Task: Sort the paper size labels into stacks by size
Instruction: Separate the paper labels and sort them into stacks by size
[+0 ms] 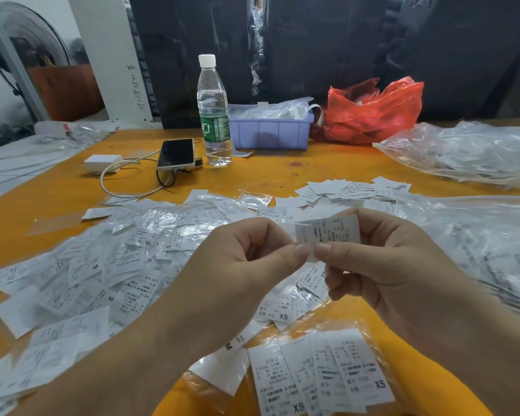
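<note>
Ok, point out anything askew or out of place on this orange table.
Only the loose heap of white paper size labels: XL, S, M and XS lie mixed at all angles. The clear water bottle stands upright, nothing spilled.

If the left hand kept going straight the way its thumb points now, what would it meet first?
The left hand points right, thumb tip nearly against the right hand. It would meet the label both hands pinch, then the right thumb, almost at once; depth between them is unclear.
</note>
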Demonstrator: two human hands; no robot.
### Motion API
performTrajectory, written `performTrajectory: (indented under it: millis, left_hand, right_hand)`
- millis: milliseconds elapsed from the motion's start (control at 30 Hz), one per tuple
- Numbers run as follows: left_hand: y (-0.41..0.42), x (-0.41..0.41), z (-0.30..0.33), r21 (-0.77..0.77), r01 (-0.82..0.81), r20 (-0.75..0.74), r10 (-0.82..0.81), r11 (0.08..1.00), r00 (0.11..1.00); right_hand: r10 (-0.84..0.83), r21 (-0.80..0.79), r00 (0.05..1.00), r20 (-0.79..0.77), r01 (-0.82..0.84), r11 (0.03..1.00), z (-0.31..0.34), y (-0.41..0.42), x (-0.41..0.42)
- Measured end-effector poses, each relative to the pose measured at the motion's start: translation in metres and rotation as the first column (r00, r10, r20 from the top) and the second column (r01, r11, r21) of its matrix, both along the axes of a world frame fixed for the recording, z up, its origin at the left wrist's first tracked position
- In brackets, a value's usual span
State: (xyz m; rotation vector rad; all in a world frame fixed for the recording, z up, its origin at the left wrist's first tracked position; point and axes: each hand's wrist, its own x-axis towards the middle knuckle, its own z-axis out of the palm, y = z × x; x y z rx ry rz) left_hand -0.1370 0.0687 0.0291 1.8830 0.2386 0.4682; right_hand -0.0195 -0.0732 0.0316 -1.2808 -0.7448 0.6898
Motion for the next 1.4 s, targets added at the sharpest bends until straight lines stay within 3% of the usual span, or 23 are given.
performTrajectory:
  millis: [200, 767, 933, 1167, 1400]
  left_hand:
    - [-0.001, 0.000, 0.001, 0.015, -0.047, -0.016, 0.047, 0.999, 0.999]
    - [0.002, 0.001, -0.004, -0.014, 0.010, 0.023, -0.010, 1.000, 1.000]
    - [0.004, 0.004, -0.007, -0.084, 0.016, -0.004, -0.016, 0.996, 1.000]
    - [0.005, 0.003, -0.008, -0.088, 0.020, -0.001, -0.020, 0.996, 1.000]
    - [0.001, 0.001, -0.007, 0.003, 0.010, -0.007, -0.010, 1.000, 1.000]
  right_hand:
    - [-0.077, 0.189, 0.997, -0.011, 0.078, 0.979, 0.006, -0.004, 0.002]
    - [0.019, 0.100, 0.994, 0.106, -0.030, 0.994, -0.003, -0.001, -0.003]
    - [-0.110, 0.097, 0.989, 0.097, 0.101, 0.990, -0.004, 0.000, -0.004]
    - [-0.190, 0.164, 0.945, 0.267, 0.149, 0.975, -0.001, -0.002, -0.003]
    - [-0.108, 0.014, 0.883, 0.457, 0.114, 0.993, -0.009, -0.002, -0.006]
